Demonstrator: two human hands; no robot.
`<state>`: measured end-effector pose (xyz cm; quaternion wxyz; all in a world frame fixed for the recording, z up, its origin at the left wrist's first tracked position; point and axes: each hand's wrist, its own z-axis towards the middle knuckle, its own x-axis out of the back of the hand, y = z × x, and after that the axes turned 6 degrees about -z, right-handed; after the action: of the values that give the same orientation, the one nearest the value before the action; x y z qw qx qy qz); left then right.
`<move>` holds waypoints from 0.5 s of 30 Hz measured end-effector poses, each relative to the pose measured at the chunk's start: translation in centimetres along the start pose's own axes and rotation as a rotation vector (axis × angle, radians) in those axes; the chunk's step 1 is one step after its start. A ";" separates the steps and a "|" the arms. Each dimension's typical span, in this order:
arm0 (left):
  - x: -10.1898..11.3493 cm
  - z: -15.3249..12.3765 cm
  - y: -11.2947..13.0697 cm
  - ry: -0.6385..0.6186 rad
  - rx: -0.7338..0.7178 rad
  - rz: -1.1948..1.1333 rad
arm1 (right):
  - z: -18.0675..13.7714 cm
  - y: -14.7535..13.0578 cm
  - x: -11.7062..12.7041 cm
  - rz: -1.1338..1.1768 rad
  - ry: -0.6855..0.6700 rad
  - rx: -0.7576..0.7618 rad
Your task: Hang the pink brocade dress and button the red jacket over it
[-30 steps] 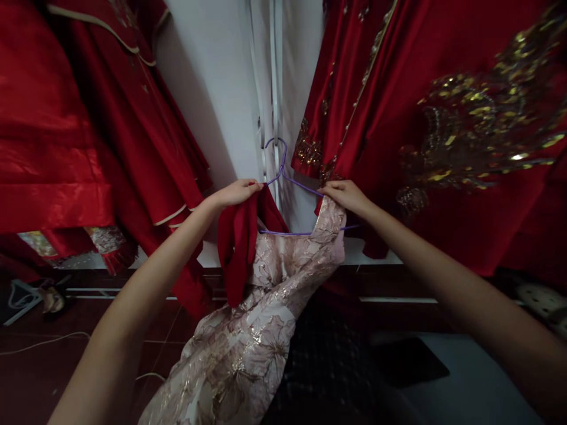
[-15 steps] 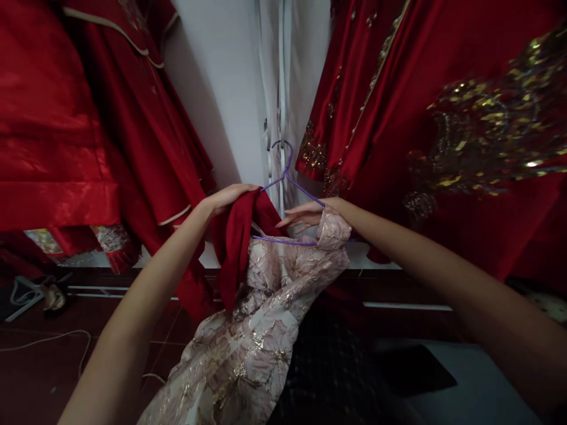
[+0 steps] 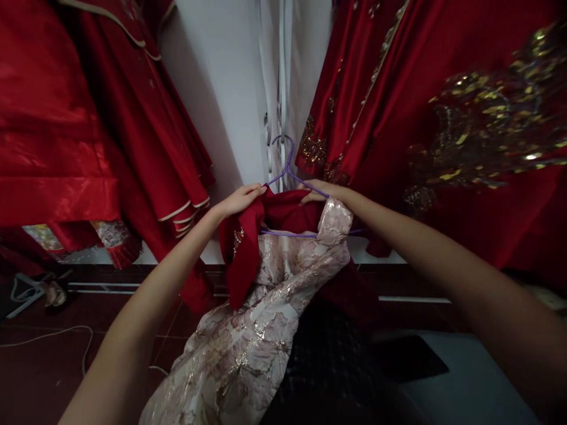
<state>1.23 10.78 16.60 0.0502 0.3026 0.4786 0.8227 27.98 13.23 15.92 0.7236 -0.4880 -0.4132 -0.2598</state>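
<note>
A purple hanger (image 3: 289, 167) carries a pale pink floral dress (image 3: 266, 330) with gold thread. Its sleeve or strap (image 3: 335, 221) sits over the hanger's right side. Red cloth, seemingly a garment (image 3: 246, 260) with a small beaded ornament, drapes over the hanger's left side and across behind the dress neckline. My left hand (image 3: 241, 199) is closed on the red garment's upper edge at the hanger's left arm. My right hand (image 3: 319, 192) pinches the same cloth under the hanger's right arm. The hanger and strap partly cover that hand.
Red garments (image 3: 133, 118) hang at the left, and a red gown (image 3: 372, 94) with gold trim hangs at the right. White straps (image 3: 281, 71) run down the wall above the hanger. A cable (image 3: 84, 342) and shoes (image 3: 54, 294) lie on the floor at the left.
The red cloth has spread rightward behind the neckline, and its beaded ornament now shows. My right hand has risen and closed on the cloth. My left hand has shifted slightly right.
</note>
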 end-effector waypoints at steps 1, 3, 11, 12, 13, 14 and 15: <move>-0.3 0.2 -0.3 0.017 -0.032 0.024 | 0.2 0.4 0.5 -0.032 0.074 -0.004; -0.9 0.7 -1.0 0.055 -0.075 0.036 | 0.3 1.0 1.7 -0.114 0.201 -0.037; -1.7 1.5 -1.7 0.053 -0.127 0.039 | -4.0 4.1 7.7 -0.500 0.438 -0.078; -1.6 1.5 -1.6 0.046 -0.124 0.047 | -4.8 4.9 8.5 -0.525 0.442 -0.082; -1.5 1.4 -1.5 0.040 -0.121 0.054 | -5.5 5.6 9.1 -0.558 0.440 -0.094; -1.3 1.4 -1.4 0.037 -0.119 0.060 | -6.2 6.4 9.8 -0.594 0.443 -0.120; -1.3 1.4 -1.3 0.037 -0.120 0.064 | -6.9 7.0 10.3 -0.628 0.431 -0.149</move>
<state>2.72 12.07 15.42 0.0329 0.2992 0.4195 0.8564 41.26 9.86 19.98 0.6415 -0.3232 -0.3612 -0.5947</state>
